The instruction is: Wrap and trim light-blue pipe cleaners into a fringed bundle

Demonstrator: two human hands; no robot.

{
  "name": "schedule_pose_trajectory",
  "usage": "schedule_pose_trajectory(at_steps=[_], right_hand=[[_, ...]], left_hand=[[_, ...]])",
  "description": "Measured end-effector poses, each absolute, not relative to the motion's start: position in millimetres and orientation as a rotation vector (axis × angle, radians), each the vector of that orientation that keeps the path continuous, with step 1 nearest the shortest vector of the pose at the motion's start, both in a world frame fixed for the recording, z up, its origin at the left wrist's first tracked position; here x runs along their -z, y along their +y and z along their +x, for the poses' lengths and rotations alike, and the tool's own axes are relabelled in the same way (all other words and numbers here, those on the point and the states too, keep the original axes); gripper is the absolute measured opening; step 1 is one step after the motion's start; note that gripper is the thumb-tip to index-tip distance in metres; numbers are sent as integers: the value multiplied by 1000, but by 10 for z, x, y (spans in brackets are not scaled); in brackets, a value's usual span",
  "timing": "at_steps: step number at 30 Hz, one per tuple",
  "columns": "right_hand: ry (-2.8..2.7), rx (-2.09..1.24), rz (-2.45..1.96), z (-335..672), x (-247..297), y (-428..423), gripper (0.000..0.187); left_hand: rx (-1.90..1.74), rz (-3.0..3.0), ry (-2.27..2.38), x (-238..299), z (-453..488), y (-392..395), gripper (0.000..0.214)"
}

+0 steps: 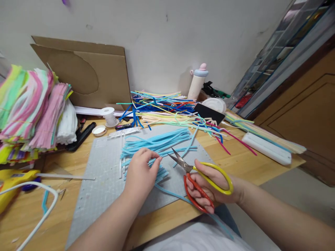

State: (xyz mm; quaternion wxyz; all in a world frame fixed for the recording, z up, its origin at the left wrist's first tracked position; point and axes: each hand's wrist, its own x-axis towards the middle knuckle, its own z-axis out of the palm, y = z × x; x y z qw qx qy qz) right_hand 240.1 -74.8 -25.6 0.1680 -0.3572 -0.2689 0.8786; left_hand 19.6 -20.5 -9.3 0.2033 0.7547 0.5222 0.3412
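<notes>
Head view: I logged the left hand [141, 170] palm down on the grey cutting mat [104, 174], its fingers curled and pinching the bundle of blue pipe cleaners [157, 143]. The bundle lay fanned across the middle of the mat, running from under the fingertips toward the far right. One blue strand trailed off the near edge of the mat toward my lap.

The right hand [209, 184] was closed around the scissors [195, 174], with fingers through the red and yellow handle loops. The blades were slightly parted, pointed left and hung just above the mat, just beside the left fingertips and near the bundle. I could not tell whether the blades touched any strand.

Beyond the mat, a pile of mixed pipe cleaners [162, 108] covered the wooden table [235, 160]. A bottle [197, 82] stood behind that pile against the wall. A sheet of cardboard [86, 73] leaned on the wall at the far left. A yellow glue gun [15, 181] lay at the left edge.
</notes>
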Motion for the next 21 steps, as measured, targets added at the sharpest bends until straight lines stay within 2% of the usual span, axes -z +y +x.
schedule_pose_trajectory(at_steps=[3,5,7,9,12,13,15,17,21], right_hand=[[-882,-2572,-875,2473,129,-727,70],[-1091,-2406,-953,2564,-16,-696,66],[-1361,-1957,-1298,2697,-158,-638,58],[-1610,-1352,-1755,2871,-225,-553,50],[-1779,-475,-2384,3165,-126,-415,51],[-1758,-317,-2548,3253,-55,-375,54],[-1731,-189,-2690,3383,92,-313,56],[-1764,-206,-2715,3428,191,-279,52],[-1857,-123,-2659,3264,182,-296,41]], left_hand=[[-974,2043,1516,39,112,-125,11],[-1003,1974,1610,-27,1,-57,12],[-1020,1963,1787,-116,-174,27,14],[-947,1993,2056,-202,-400,123,17],[-584,1917,2445,-258,-738,272,23],[-481,1937,2442,-252,-826,317,27],[-357,1862,2479,-216,-937,393,29],[-325,1782,2492,-178,-942,429,27],[-786,2103,2323,-165,-638,279,24]])
